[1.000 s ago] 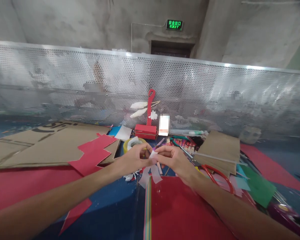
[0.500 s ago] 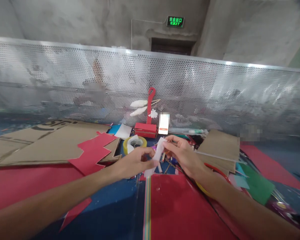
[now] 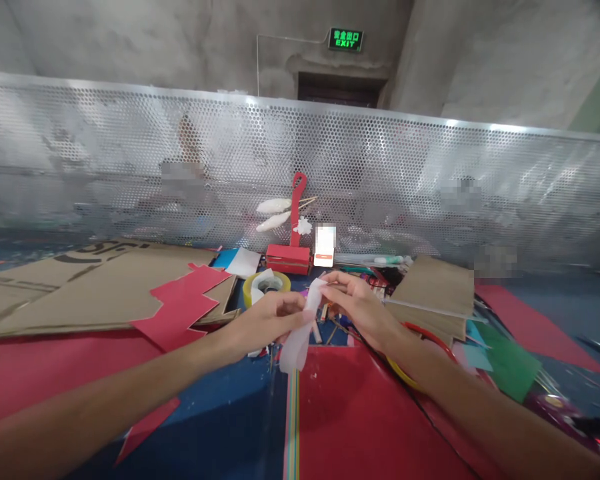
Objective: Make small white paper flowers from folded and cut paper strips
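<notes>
Both my hands meet over the middle of the table. My left hand (image 3: 267,321) pinches a white strip of paper or tape (image 3: 300,330) near its middle, so its lower end hangs down. My right hand (image 3: 357,303) pinches the strip's upper end. A roll of yellowish tape (image 3: 266,285) lies just behind my left hand. Below the hands sits a stack of coloured paper with a red sheet (image 3: 360,413) on top.
Brown cardboard (image 3: 80,287) and a jagged red paper cut-out (image 3: 185,307) lie at the left. A red box with a red handle (image 3: 290,253) stands by the perforated metal screen (image 3: 430,187). Cardboard pieces (image 3: 437,293), green paper (image 3: 510,363) and scissors with red handles (image 3: 430,333) crowd the right.
The strip was bunched small between both hands; my right hand has drawn its upper end up and away, so it now stretches longer and hangs lower from my left hand.
</notes>
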Demonstrator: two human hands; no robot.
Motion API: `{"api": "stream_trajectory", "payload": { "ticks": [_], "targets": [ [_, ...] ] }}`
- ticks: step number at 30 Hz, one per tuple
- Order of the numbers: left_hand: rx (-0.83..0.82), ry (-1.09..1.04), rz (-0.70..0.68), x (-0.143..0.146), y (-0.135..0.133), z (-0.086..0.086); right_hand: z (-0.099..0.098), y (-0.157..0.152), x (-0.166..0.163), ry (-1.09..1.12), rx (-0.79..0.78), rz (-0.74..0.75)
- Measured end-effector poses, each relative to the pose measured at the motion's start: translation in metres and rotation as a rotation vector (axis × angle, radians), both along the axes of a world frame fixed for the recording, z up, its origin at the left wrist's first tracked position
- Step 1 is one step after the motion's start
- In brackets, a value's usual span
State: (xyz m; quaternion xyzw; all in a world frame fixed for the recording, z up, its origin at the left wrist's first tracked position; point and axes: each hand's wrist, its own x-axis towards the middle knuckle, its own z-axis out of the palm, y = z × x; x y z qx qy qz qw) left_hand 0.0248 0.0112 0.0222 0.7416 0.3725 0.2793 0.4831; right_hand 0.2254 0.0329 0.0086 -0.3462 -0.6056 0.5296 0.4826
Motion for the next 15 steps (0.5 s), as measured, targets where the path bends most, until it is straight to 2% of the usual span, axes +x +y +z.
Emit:
{"api": "stream_trajectory", "payload": {
  "ticks": [5, 15],
  "targets": [
    [0.041, 0.048, 0.066, -0.0009, 0.0056, -0.0047, 0.0004, -0.0024, -0.0010, -0.042, 0.019, 0.016],
    [0.049, 0.124, -0.010, -0.0010, 0.0036, -0.0019, 0.0027, -0.0017, 0.0001, -0.121, 0.091, -0.059]
  ]
}}
